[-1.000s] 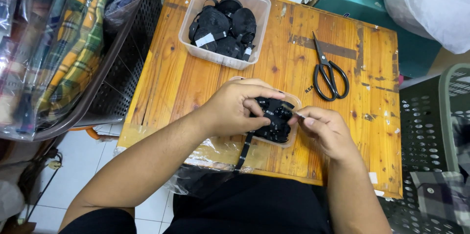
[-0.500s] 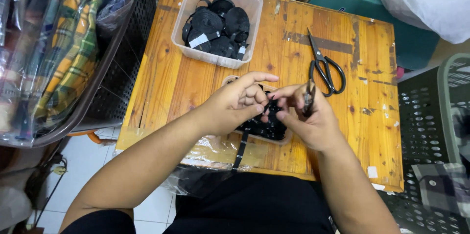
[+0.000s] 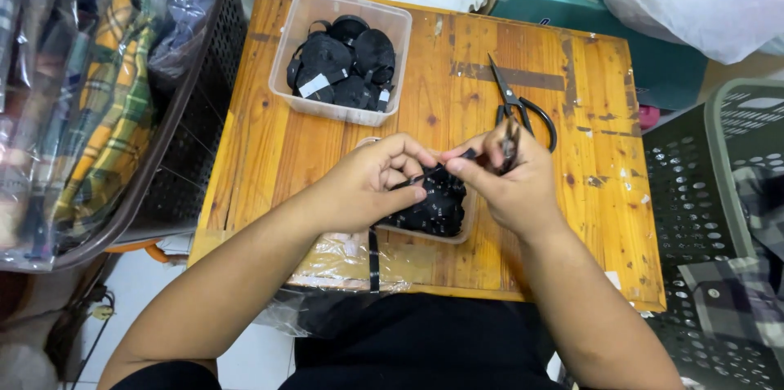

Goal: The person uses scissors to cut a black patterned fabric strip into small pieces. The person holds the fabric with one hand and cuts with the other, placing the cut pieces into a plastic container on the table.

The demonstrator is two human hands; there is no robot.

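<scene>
Head view: left hand [image 3: 363,186] and right hand [image 3: 506,182] pinching a black strap [image 3: 425,176] taut between thumbs and fingertips, just above a small tub of black pieces [image 3: 433,212]. Beyond the right fingers, black scissors [image 3: 523,108] on the wooden table [image 3: 269,153]; beyond the left, a clear bin of black rolls [image 3: 343,63].

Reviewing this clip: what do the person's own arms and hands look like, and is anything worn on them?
Both forearms are bare to above the elbow: no sleeves show. The left hand and right hand wear no gloves, and I can see no rings, watch or bracelet. Fingernails look short and unpainted. Dark clothing shows only at the lap, at the bottom of the picture.
</scene>
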